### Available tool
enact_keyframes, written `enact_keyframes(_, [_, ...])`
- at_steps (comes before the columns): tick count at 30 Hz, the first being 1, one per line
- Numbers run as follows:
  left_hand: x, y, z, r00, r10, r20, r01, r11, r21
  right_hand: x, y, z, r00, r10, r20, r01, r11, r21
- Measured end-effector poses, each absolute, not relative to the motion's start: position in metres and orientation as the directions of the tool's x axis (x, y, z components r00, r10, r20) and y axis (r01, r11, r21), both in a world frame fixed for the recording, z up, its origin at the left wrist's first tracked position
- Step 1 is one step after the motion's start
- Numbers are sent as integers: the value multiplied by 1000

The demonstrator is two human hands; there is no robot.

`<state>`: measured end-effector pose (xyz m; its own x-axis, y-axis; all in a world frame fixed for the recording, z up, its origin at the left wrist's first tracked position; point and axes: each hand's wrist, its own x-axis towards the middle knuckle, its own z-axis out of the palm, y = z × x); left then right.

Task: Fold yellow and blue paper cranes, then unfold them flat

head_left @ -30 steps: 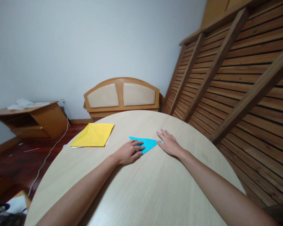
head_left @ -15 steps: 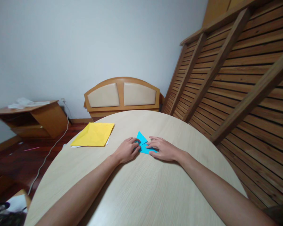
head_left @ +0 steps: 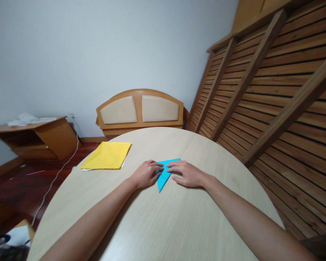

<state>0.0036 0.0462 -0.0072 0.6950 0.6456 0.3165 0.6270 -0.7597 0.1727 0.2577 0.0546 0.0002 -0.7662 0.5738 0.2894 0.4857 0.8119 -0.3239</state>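
A blue folded paper triangle [head_left: 163, 175] lies flat on the round light-wood table [head_left: 163, 221], one tip pointing toward me. My left hand [head_left: 146, 174] rests on its left edge with the fingertips pressing the paper. My right hand [head_left: 185, 173] lies on its right side, fingers flat and pointing left across the paper. The fingertips of both hands nearly meet over the triangle.
A creased yellow paper sheet [head_left: 108, 155] lies on the table's far left over a white sheet. Beyond the table stand a padded wooden headboard [head_left: 140, 110], a low wooden cabinet [head_left: 35, 137] and a slatted wooden frame [head_left: 266, 79] leaning on the right.
The blue paper was folded and turned from a wide flat triangle into a narrower one pointing at me. My right hand moved left onto it; my left hand stayed in place.
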Motion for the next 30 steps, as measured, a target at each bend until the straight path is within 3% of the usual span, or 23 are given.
enact_keyframes(19, [8, 36, -1, 672, 690, 270, 660, -723, 206, 258, 58, -6, -759, 563, 327, 426, 810, -404])
enact_keyframes(30, [6, 39, -6, 694, 656, 296, 638, -751, 169, 258, 57, -2, -765, 556, 327, 443, 821, -359])
